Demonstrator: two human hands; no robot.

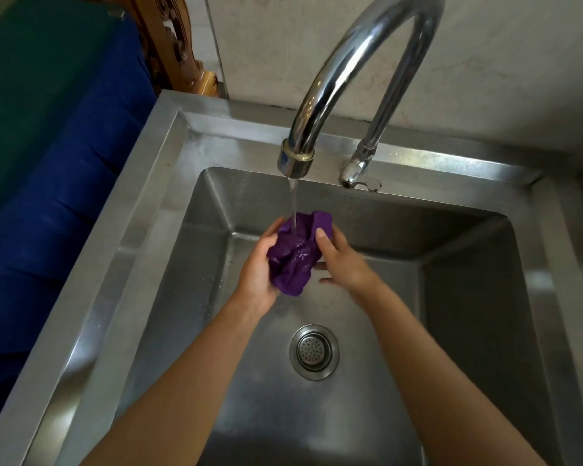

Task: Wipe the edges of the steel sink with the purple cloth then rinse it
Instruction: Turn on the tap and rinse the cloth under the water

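Steel sink (557,264) fills most of the view: flat rim all round, deep square basin inside. Everything below is placed rel. to this sink.

Blue fabric (41,203) w/ a green surface (24,79) lies off the sink's left rim; carved wooden piece (179,52) stands just past the sink's back-left corner, against the pale wall (502,62) behind the sink.

Gooseneck tap (357,58) rises from the sink's back rim, arches fwd, spout over the back half of the basin. Thin stream of water (293,203) runs from the spout straight down into the basin area.

Both forearms reach in over the sink's front edge, toward basin centre.

Left hand (258,274) above the basin floor, fingers curled partway, cupping the cloth's left side and lower end. Right hand (342,260) opposite, thumb pressed on the cloth's right edge, other fingers half-bent under/behind it; exact hold underneath can't be made out.

Purple cloth (293,260) bunched up, wet and shiny, held between the two hands over the basin, directly under the stream, clear of the sink floor.

Round drain strainer (314,352) sits in the basin floor, nearer the sink's front than the hands.
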